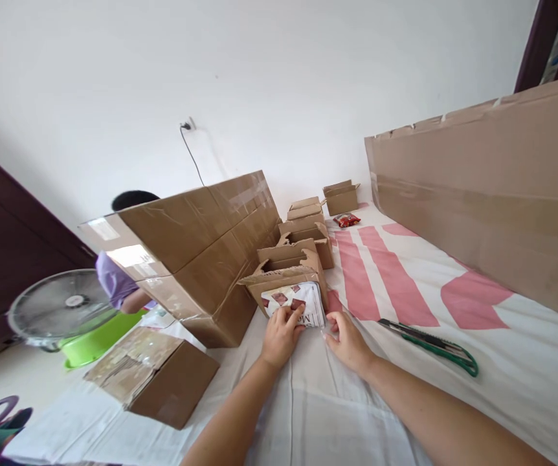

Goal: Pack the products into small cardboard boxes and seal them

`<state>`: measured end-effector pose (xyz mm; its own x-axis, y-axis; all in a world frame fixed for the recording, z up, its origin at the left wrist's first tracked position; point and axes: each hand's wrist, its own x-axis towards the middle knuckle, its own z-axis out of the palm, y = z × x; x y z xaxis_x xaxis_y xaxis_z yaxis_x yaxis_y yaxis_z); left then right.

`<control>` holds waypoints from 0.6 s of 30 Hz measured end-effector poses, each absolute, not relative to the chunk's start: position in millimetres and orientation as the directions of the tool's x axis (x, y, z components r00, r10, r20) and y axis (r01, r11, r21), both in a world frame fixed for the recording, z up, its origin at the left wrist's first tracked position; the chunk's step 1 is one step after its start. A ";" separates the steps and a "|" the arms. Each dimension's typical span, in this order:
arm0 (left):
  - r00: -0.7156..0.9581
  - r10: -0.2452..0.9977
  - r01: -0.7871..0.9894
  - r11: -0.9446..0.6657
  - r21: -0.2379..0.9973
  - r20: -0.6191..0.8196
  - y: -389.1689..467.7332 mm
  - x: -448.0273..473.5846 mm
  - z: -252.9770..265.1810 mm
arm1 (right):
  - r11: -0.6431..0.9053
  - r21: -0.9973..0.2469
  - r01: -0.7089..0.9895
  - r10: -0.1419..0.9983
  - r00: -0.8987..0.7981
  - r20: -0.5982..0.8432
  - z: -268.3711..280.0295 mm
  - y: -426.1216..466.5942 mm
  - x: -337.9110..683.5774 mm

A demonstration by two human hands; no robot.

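Note:
A white flat packet (308,299) with dark lettering and brown-red pictures stands against the front of an open cardboard box (320,265). My left hand (281,336) presses its bent fingers on the packet's lower front, with the thumb close to them. At the packet's lower right corner, my right hand (349,343) has its index finger and thumb curved and a small gap between them. A small shiny clear bit shows near that thumb tip; I cannot make out what it is. To the right lies a green-handled utility knife (437,346) on the cloth.
Behind stand more open cartons (325,249) and a red packet (346,220). A tall carton (206,239) rises at left, a small closed carton (172,382) before it. A long cardboard panel (492,194) borders the right. Beyond are a person's purple sleeve (114,278) and a fan (60,304).

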<state>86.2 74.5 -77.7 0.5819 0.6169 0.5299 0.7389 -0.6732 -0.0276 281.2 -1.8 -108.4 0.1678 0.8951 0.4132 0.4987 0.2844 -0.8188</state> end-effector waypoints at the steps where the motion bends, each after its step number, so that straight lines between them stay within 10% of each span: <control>1: 0.572 0.628 0.747 -0.664 -0.020 0.527 80.3 86.8 -77.2 | 0.286 -0.820 0.496 0.899 0.158 0.409 -108.1 -2.4 281.3; 18: 0.195 0.896 0.893 -0.330 0.306 0.399 127.0 114.8 -70.5 | 0.317 -0.787 0.530 0.910 0.066 0.410 -99.9 -3.4 285.2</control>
<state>114.8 127.0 -70.5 0.1950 0.8961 0.3987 0.8928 -0.3304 0.3060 285.2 -3.4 -99.9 0.0660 0.9095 0.4104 0.5297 0.3166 -0.7869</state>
